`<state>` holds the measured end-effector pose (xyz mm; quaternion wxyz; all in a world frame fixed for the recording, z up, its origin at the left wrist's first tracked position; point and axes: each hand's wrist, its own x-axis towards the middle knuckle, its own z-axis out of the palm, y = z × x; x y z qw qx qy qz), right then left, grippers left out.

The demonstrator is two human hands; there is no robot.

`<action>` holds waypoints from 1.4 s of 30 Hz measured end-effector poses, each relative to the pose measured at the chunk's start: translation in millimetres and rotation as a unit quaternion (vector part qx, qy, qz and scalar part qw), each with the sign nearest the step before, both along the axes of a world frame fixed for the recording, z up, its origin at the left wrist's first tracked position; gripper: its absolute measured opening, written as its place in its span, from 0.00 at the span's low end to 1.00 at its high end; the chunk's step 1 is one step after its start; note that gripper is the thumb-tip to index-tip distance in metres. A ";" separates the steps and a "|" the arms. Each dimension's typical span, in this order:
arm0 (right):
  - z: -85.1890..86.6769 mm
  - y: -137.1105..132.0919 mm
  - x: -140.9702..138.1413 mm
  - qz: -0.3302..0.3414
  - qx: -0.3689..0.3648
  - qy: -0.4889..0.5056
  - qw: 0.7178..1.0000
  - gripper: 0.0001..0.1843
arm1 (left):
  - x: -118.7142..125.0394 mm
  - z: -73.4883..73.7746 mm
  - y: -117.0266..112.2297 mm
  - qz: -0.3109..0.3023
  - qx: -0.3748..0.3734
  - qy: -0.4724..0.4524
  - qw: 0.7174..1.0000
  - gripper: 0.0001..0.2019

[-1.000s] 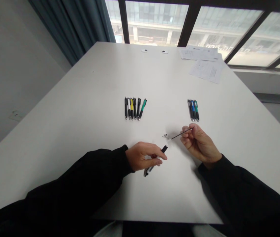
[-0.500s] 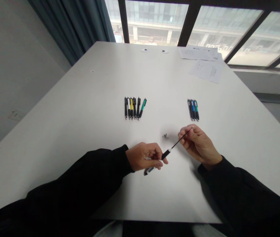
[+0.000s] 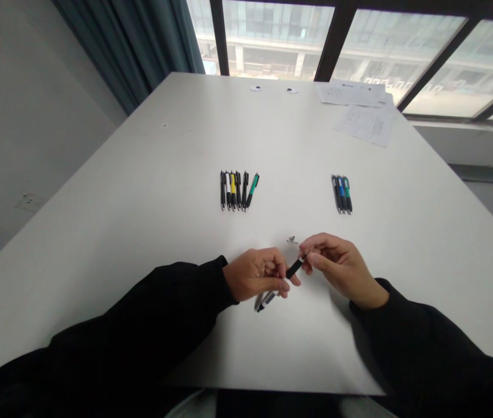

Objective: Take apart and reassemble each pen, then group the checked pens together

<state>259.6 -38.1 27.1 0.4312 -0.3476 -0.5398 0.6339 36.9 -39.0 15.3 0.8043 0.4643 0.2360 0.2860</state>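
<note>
My left hand [image 3: 260, 274] is closed around a pen barrel [image 3: 295, 268] with a black grip; its white and black rear end sticks out below the fingers. The barrel slants up to the right, its front end toward my right hand [image 3: 340, 268]. The right thumb and fingertips pinch at that front end, where the pen refill goes into the barrel; the refill itself is almost wholly hidden by barrel and fingers. Just beyond the hands, small metallic pen parts [image 3: 292, 239] lie on the white table [image 3: 133, 232].
A row of several pens [image 3: 233, 191], black, white, yellow and green, lies ahead on the left. Three pens [image 3: 341, 194] lie together on the right. Papers [image 3: 362, 113] and two small white oval pieces [image 3: 256, 89] are at the far edge, by the window.
My right hand has come down and left toward the barrel. The long dark refill that stuck out of it has slid in and hardly shows now. My left hand stays nearly in place.
</note>
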 end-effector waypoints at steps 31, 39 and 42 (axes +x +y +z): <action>-16.0 21.5 8.7 -0.066 0.268 -0.450 0.849 0.09 | -3.5 3.0 11.3 0.038 0.015 -0.026 0.999 0.19; -12.7 15.0 14.1 -0.022 0.104 -0.290 0.951 0.12 | -7.2 -3.4 14.3 -0.019 -0.038 -0.066 0.997 0.20; -17.2 13.4 17.2 0.001 -0.034 -0.146 0.989 0.17 | -10.2 -6.1 14.4 -0.067 -0.082 -0.077 0.991 0.20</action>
